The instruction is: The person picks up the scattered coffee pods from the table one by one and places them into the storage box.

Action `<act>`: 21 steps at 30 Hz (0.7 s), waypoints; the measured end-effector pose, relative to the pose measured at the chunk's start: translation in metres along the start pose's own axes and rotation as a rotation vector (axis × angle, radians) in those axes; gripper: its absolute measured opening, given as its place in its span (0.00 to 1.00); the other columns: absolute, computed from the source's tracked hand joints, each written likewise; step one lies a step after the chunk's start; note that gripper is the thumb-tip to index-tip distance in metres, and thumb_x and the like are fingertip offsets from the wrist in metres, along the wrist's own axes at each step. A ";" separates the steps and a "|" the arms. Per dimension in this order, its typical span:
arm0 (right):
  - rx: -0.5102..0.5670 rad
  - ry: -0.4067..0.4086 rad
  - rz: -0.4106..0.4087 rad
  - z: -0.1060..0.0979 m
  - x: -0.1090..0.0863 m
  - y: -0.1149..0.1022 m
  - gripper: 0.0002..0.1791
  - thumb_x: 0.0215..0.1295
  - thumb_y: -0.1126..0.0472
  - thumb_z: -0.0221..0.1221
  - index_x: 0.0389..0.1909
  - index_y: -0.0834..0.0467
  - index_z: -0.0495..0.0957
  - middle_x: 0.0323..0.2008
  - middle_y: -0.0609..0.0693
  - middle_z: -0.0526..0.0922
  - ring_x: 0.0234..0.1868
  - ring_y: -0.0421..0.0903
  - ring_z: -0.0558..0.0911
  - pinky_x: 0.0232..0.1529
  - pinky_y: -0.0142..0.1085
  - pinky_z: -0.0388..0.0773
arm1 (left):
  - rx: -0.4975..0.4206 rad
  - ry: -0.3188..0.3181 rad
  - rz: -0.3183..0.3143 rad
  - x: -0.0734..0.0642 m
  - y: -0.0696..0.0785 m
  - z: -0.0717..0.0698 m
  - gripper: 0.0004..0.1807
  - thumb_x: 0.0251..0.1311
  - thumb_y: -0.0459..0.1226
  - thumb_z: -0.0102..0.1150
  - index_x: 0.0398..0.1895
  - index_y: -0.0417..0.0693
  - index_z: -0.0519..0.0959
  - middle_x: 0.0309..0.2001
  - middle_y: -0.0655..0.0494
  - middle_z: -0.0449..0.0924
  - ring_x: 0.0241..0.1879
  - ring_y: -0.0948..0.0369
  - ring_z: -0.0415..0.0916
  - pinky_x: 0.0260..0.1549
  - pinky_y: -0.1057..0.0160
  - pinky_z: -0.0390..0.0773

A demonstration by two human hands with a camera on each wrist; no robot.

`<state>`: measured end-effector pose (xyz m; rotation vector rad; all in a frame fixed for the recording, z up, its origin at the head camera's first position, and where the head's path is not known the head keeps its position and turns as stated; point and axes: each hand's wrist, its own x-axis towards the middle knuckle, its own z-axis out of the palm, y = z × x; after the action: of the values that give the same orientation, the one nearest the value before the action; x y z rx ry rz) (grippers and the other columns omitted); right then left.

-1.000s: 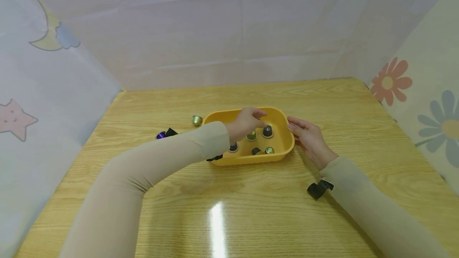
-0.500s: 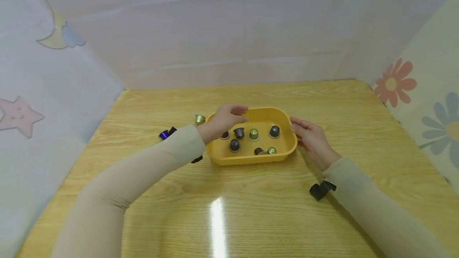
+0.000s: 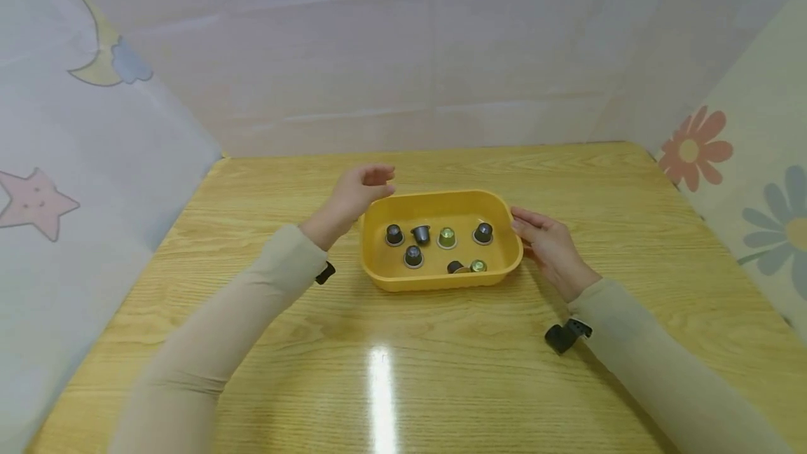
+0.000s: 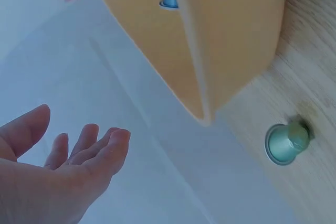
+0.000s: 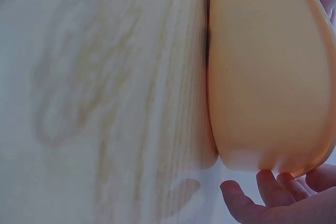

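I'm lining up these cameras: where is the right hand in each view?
Head: right hand right of centre, at the right end of the yellow tray.
Left wrist: not in the picture.
Right wrist: lower right corner, fingers at the tray's end.
Shared landmark: the yellow tray, in all three views.

From here the table (image 3: 479,356) shows yellowish wood grain running side to side (a white streak of glare (image 3: 381,398) cuts down its near part). A yellow tub (image 3: 441,284) sits flat on it, and a green capsule (image 4: 282,144) lies near the tub, apart from it.
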<state>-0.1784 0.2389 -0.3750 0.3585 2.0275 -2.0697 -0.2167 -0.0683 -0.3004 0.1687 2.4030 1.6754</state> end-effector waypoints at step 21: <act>-0.026 -0.004 -0.008 0.000 0.000 0.000 0.30 0.74 0.58 0.52 0.74 0.58 0.58 0.70 0.55 0.62 0.51 0.36 0.74 0.45 0.26 0.77 | 0.040 0.101 0.036 0.002 -0.046 -0.030 0.30 0.66 0.30 0.57 0.71 0.42 0.63 0.71 0.45 0.62 0.72 0.52 0.55 0.68 0.56 0.60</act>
<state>-0.1786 0.2385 -0.3755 0.3412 2.0551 -2.0447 -0.2245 -0.1109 -0.3337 0.1368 2.5222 1.6907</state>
